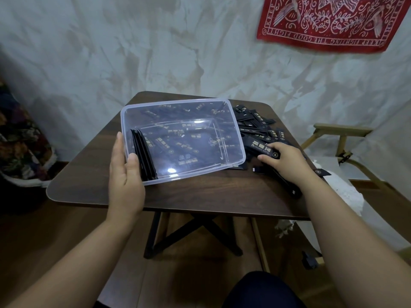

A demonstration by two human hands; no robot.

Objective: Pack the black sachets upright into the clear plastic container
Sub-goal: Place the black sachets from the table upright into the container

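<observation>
A clear plastic container point(222, 152) sits tilted on the dark wooden table point(200, 196), propped over black sachets that show through its bottom. A few black sachets point(144, 156) stand upright against its left inner wall. My left hand point(125, 174) grips the container's left rim, with the thumb inside against the standing sachets. A loose pile of black sachets point(255, 123) spreads to the right of the container. My right hand point(282, 158) lies on that pile, its fingers curled round one sachet point(264, 147).
One sachet point(322, 172) lies at the table's right edge. A wooden chair point(342, 138) with white cloth stands to the right. A patterned bundle point(20, 141) sits at the left. A red cloth point(333, 21) hangs on the wall.
</observation>
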